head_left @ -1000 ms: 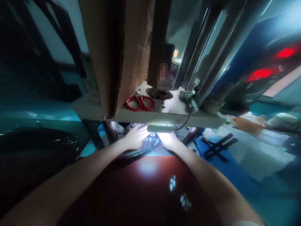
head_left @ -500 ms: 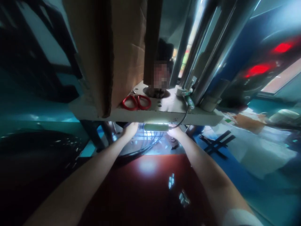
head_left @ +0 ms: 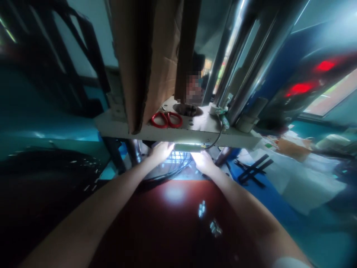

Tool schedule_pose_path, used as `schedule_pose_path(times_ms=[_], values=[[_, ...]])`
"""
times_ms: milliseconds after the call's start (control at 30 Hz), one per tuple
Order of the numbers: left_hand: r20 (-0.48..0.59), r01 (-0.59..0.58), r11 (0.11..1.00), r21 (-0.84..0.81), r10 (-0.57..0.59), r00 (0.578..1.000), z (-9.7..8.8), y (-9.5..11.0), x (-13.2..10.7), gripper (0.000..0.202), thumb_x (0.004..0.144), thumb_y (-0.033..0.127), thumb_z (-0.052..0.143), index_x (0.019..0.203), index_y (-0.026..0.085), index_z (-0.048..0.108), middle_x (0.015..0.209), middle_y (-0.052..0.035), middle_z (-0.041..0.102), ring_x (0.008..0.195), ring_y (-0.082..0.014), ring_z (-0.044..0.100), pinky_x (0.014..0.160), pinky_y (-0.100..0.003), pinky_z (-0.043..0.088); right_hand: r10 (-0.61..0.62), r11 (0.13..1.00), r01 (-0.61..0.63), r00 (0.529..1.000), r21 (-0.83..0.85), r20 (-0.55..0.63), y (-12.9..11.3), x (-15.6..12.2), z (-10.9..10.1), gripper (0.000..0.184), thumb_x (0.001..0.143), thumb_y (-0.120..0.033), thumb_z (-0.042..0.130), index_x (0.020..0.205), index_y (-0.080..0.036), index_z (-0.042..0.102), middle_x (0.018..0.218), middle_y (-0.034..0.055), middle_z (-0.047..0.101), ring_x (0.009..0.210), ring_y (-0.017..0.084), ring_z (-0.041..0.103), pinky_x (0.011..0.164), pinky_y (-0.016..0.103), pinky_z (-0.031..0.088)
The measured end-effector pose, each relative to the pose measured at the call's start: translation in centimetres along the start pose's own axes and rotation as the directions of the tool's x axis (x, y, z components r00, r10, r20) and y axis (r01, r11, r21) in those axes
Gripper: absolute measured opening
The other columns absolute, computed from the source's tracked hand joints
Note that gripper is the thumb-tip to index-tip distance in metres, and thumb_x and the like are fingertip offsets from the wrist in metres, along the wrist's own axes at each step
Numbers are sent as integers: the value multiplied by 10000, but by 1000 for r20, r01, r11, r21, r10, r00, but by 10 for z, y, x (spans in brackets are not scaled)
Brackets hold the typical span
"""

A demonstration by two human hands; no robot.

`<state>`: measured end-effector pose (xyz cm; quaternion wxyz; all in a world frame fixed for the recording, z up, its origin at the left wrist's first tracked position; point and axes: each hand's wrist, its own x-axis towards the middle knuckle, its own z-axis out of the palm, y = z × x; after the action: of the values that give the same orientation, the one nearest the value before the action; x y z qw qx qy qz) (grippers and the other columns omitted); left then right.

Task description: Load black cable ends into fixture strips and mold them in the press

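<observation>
Under the pale machine plate (head_left: 178,133), my left hand (head_left: 163,150) reaches in at the left of a brightly lit metal block (head_left: 175,157). From the other side, my right hand (head_left: 202,162) is close to the block's right edge. Glare and blur hide the fingertips of both hands, so any grip is unclear. Several dark cables (head_left: 167,175) run from the block toward the left. A lamp bar (head_left: 187,148) on the plate's front edge hangs just above and between my hands.
Red-handled scissors (head_left: 166,120) lie on the plate beside a cardboard sheet (head_left: 163,74). Small shiny metal parts (head_left: 215,227) rest on the reddish-brown table (head_left: 173,216). At the right, black strips (head_left: 255,169) lie on a blue surface. A person is partly visible behind the machine.
My left hand shows more fully beneath the plate, and my right hand has shifted left and nearer to me. The whole view has swung slightly.
</observation>
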<state>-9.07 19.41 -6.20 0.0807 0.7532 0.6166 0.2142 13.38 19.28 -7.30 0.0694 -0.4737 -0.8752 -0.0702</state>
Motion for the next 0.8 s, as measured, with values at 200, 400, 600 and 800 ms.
schedule_pose_path(times_ms=[200, 400, 600, 800], values=[[8, -499, 866, -40, 500, 866, 16, 28, -11, 487, 844, 493, 435, 1204, 185, 548, 1147, -94, 618, 1054, -232, 562, 945, -370, 426, -189, 980, 173, 962, -93, -198, -8, -12, 11, 308, 850, -80, 384, 1059, -68, 611, 1068, 168, 630, 1046, 255, 549, 965, 421, 388], [18, -533, 845, -26, 534, 845, 29, 18, -1, 523, 863, 556, 359, 1163, 184, 572, 1002, -79, 659, 974, -218, 591, 907, -363, 446, -159, 985, 144, 971, -97, -177, -7, -2, 15, 300, 890, -125, 356, 995, -75, 632, 1008, 148, 649, 980, 232, 583, 925, 383, 414], [-25, -493, 868, -55, 492, 870, 32, 26, 1, 574, 843, 606, 363, 1099, 150, 602, 995, -80, 655, 1049, -232, 550, 940, -357, 431, -143, 985, 132, 984, -110, -103, -9, -3, 12, 317, 879, -133, 370, 1068, -67, 615, 984, 159, 663, 911, 246, 610, 873, 395, 443], [-28, -487, 870, -85, 486, 874, 29, 31, 4, 514, 849, 566, 388, 1094, 174, 612, 1046, -85, 649, 1095, -228, 532, 991, -378, 405, -59, 997, 57, 998, -49, -32, -8, 7, 10, 283, 852, -189, 426, 998, -124, 659, 958, 144, 683, 870, 254, 628, 793, 361, 483]])
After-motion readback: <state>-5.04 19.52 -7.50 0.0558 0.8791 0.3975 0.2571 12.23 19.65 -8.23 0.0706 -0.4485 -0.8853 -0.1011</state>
